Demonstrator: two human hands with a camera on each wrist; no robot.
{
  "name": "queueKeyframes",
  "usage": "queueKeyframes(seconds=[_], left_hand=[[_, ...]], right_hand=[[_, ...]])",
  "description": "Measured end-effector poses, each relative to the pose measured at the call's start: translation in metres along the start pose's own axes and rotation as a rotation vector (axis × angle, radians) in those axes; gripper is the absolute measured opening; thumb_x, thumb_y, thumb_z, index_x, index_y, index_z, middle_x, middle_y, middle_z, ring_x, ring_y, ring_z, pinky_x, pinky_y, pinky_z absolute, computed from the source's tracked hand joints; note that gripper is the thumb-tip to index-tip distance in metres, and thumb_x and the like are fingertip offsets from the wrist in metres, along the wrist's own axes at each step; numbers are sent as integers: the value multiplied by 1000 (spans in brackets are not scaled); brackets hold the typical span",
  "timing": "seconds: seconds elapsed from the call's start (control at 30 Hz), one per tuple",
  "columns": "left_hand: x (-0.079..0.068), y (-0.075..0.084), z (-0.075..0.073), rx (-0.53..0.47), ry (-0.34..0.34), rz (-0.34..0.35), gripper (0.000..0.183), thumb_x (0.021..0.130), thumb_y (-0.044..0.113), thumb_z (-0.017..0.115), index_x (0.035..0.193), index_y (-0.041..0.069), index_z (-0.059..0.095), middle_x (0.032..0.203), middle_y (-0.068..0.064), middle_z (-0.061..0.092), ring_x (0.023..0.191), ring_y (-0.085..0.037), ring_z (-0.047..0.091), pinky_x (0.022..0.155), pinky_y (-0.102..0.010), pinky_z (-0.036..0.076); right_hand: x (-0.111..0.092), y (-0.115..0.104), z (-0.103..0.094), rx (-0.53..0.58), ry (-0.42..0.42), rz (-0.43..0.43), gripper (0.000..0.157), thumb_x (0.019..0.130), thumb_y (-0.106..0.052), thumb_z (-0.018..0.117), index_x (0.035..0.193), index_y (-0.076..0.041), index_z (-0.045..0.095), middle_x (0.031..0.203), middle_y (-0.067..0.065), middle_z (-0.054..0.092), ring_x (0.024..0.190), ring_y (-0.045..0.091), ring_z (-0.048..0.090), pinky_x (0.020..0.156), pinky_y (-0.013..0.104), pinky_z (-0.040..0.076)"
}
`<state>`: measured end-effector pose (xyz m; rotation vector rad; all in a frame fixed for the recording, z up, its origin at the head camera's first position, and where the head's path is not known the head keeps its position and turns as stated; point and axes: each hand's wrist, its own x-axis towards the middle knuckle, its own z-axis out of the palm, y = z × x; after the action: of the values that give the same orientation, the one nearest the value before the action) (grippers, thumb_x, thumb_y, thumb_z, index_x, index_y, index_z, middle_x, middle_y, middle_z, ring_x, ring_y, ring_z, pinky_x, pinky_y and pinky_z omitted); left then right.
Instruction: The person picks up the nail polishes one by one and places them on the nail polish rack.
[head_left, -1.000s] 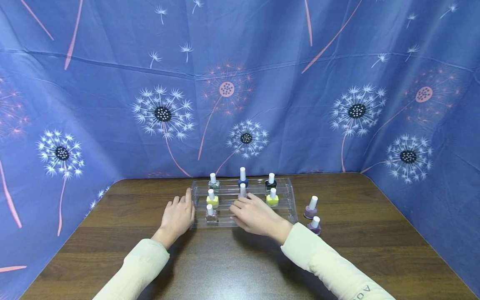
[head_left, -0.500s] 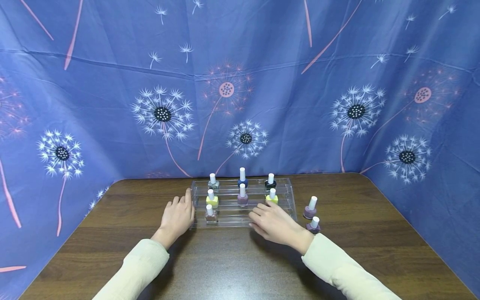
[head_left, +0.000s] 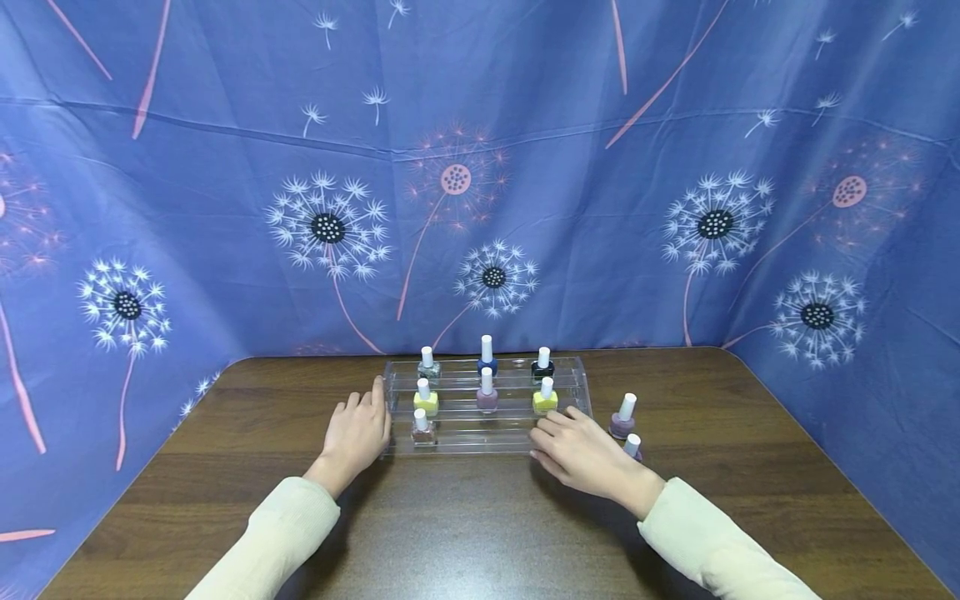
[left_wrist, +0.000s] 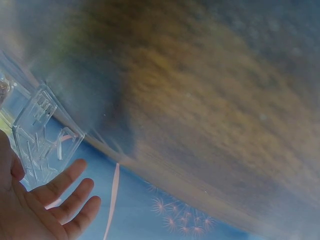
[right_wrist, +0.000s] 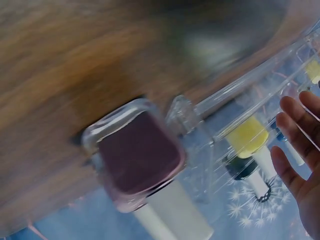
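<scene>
A clear stepped display rack (head_left: 468, 437) holds several nail polish bottles with white caps, all upright. My left hand (head_left: 352, 433) rests its fingers at the rack's left end; in the left wrist view its fingers spread loosely beside the clear end panel (left_wrist: 47, 135). My right hand (head_left: 588, 454), holding nothing, is over the rack's front right corner, just below a yellow bottle (head_left: 545, 401). On the middle step stand a mauve bottle (head_left: 487, 400) and another yellow bottle (head_left: 425, 403). A pale pinkish bottle (head_left: 423, 432) occupies the front step's left.
Right of the rack, a mauve bottle (head_left: 622, 423) and a purple bottle (right_wrist: 142, 152) stand on the wooden table (head_left: 420, 525); the right hand partly hides the purple one in the head view. Greenish, blue (head_left: 487, 365) and black bottles line the back step. A blue dandelion-print cloth hangs behind.
My right hand has left the mauve bottle on the middle step and moved right, past the yellow bottle, to the rack's right corner. My left hand stays at the rack's left end.
</scene>
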<state>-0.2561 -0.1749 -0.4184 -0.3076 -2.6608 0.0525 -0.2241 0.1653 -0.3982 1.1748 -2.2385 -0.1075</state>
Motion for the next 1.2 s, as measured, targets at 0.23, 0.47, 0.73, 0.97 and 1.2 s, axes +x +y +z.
queueKeyframes(seconds=[0.23,0.47,0.73,0.97,1.2], left_hand=[[0,0,-1,5,-37,-4,52,90,21,47,133,-6,36,95,-15,64,93,-33,57,75,-46,46],[0,0,0,-1,-36,-7,51,90,21,46,133,-6,37,96,-16,65,94,-34,57,76,-46,46],[1,0,-1,-5,-36,-10,51,90,20,46,133,-6,37,96,-15,65,94,-33,57,75,-46,47],[1,1,-2,-15,-37,-15,50,91,20,45,133,-5,37,95,-15,65,93,-33,57,74,-46,46],[1,0,-2,-11,-41,-17,50,91,20,45,133,-5,37,95,-15,65,94,-33,57,75,-45,46]], right_hand=[[-14,8,-2,4,3,7,13,78,-25,69,78,-17,58,74,-8,58,71,10,52,59,25,36],[-25,19,-6,-7,28,15,16,73,-20,72,76,-16,56,72,-7,56,68,11,50,58,27,36],[-39,31,-12,-28,-7,57,15,73,-21,69,77,-17,56,75,-6,57,69,13,51,60,31,37],[-51,41,-17,-21,7,77,14,70,-18,68,76,-16,55,73,-6,55,69,14,50,66,34,42],[-63,49,-20,-27,36,79,14,68,-19,65,73,-16,53,71,-5,54,67,13,51,62,33,37]])
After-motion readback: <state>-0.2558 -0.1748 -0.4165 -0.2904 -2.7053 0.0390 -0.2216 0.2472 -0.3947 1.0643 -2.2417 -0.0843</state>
